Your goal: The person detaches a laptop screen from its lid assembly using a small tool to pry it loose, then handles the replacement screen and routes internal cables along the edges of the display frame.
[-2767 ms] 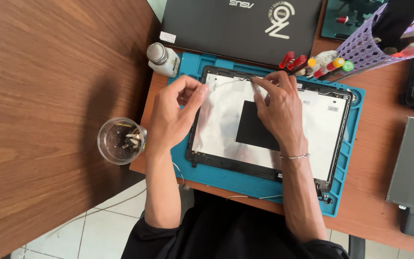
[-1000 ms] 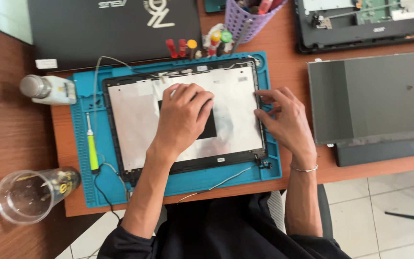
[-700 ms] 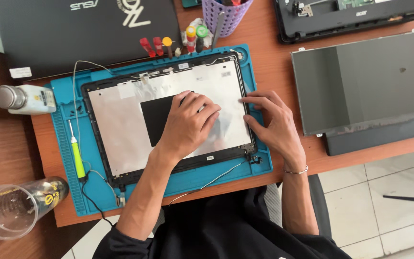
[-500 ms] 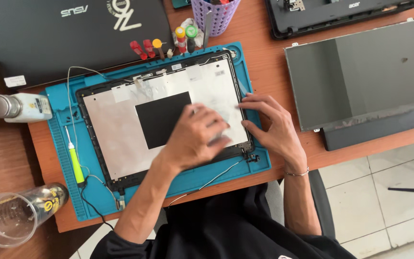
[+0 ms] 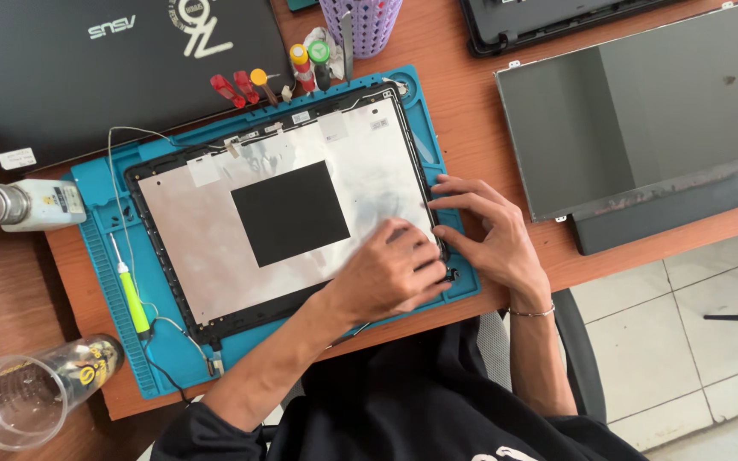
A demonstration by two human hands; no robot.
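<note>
Both hands, left hand point(image 5: 390, 273) and right hand point(image 5: 489, 235), press flat, holding nothing, on the laptop lid point(image 5: 284, 213) corner. A hard pry could crack its thin frame

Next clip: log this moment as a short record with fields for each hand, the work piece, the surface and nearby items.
left hand: left hand lies on the lower right corner of the laptop lid shell, fingers curled at its edge
right hand: right hand touches the shell's right edge, fingers spread
work piece: black frame with silvery inner face and a black square patch
surface: blue mat on a wooden desk
nearby: bare screen panel at right; green-handled tool, white bottle, clear cup at left
</note>
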